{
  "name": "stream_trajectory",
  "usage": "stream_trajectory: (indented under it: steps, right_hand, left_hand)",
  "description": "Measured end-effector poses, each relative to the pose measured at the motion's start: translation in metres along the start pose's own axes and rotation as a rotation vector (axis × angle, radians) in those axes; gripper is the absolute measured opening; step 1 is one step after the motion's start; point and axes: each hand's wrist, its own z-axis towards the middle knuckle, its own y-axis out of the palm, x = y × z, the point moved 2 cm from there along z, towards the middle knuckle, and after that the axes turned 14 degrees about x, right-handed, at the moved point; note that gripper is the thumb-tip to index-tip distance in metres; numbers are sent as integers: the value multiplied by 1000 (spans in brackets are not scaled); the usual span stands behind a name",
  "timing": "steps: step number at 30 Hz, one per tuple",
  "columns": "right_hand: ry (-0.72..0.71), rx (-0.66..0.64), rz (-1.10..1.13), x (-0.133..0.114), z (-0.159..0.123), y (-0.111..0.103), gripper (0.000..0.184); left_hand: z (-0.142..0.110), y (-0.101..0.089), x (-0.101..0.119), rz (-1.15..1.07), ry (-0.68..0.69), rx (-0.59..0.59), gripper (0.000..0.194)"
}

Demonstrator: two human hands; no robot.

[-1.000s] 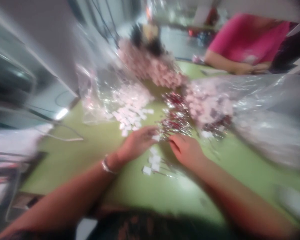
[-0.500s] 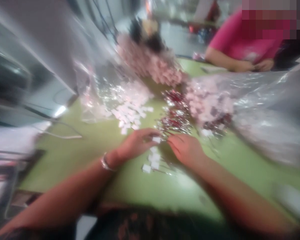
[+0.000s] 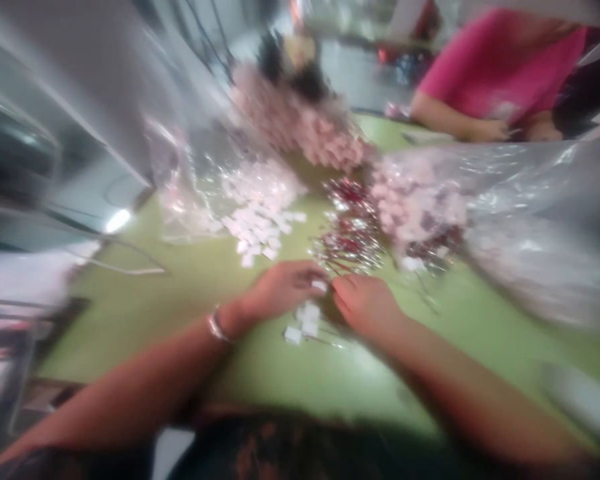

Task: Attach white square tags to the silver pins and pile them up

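Between the fingertips of my left hand (image 3: 285,288) is a small white square piece (image 3: 319,285), pinched near the middle of the table. My right hand (image 3: 364,301) is closed right beside it, fingertips nearly meeting the left ones; a thin dark red strand seems to be in its fingers, though blur hides the details. Just beyond the hands lies a heap of shiny dark red and silver strands (image 3: 350,243). Below them on the table are a few white squares (image 3: 293,335) with thin strands attached.
A pile of white squares (image 3: 257,230) spills from a clear plastic bag (image 3: 180,200) at the left. Pink bundles (image 3: 325,137) lie at the back of the green table (image 3: 180,320). Another large clear bag (image 3: 530,247) covers the right side. Across the table sits a person in pink (image 3: 500,73).
My left hand has shifted slightly to the right and down with the white square, closer to my right hand. The hands of the person opposite have moved a little.
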Motion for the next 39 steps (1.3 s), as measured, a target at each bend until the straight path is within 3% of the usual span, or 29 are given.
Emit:
stream_trajectory:
  steps: [8, 13, 16, 19, 24, 27, 33, 39]
  right_hand:
    - [247, -171, 155, -2, 1, 5, 16]
    - [406, -125, 331, -1, -4, 8, 15]
    - [448, -79, 428, 0, -7, 11, 16]
    - [440, -36, 454, 2, -6, 11, 18]
    - [428, 11, 497, 6, 1, 6, 17]
    - [411, 3, 506, 6, 2, 3, 16]
    - [213, 38, 484, 5, -1, 3, 24]
    - [236, 38, 453, 2, -2, 3, 24]
  left_hand:
    - [-7, 11, 2, 98, 77, 31, 17]
    - [-13, 12, 7, 279, 317, 32, 23]
    - [-14, 12, 8, 293, 368, 35, 24]
    - [-11, 11, 8, 254, 344, 27, 23]
    - [-4, 3, 3, 248, 163, 83, 37]
    - [-3, 1, 0, 256, 156, 56, 26]
    - [-1, -2, -7, 138, 62, -12, 23]
    - [1, 0, -9, 159, 63, -80, 24]
